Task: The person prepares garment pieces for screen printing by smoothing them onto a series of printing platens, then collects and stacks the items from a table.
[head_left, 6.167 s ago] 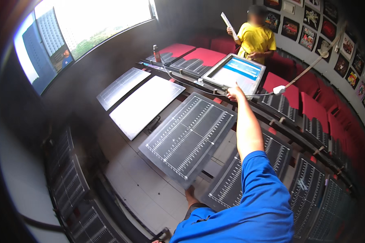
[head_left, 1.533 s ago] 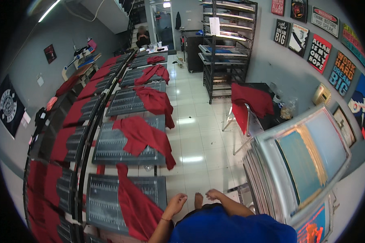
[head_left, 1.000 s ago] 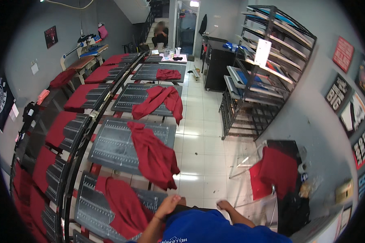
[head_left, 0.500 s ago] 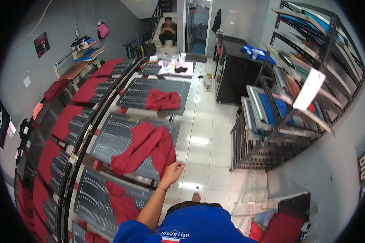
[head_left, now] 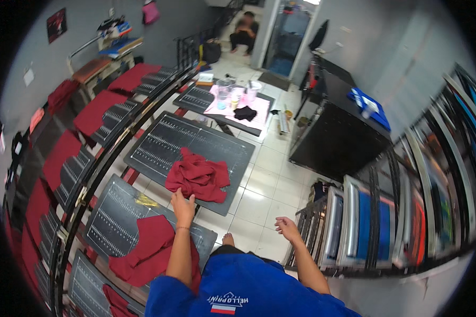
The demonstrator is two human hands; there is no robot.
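Note:
A crumpled dark red cloth piece (head_left: pixel 200 175) lies bunched on a dark grey printing board (head_left: pixel 206 138) marked with white ruler lines. My left hand (head_left: pixel 183 207) reaches toward its near edge, fingers apart; I cannot tell whether the fingertips touch the cloth. It holds nothing that I can see. Off to the right, my right hand (head_left: pixel 286 228) hangs over the floor beside a rack, fingers stretched out and nothing in them. Under my left forearm, another red cloth piece (head_left: pixel 152 240) lies loosely folded on a nearer board (head_left: pixel 108 224), partly hidden by the arm.
A black rail (head_left: pixel 92 169) runs along the left, with flat red pieces on boards beyond it. Cups and a black cloth (head_left: pixel 245 113) stand on the far board. To the right are a black cabinet (head_left: pixel 333 132) and a rack of framed screens (head_left: pixel 373 227). A person (head_left: pixel 244 34) sits far back.
I have moved forward along the boards, and the view has turned. My left hand has gone from beside one cloth piece to the bunched one farther on. My right hand has come into view.

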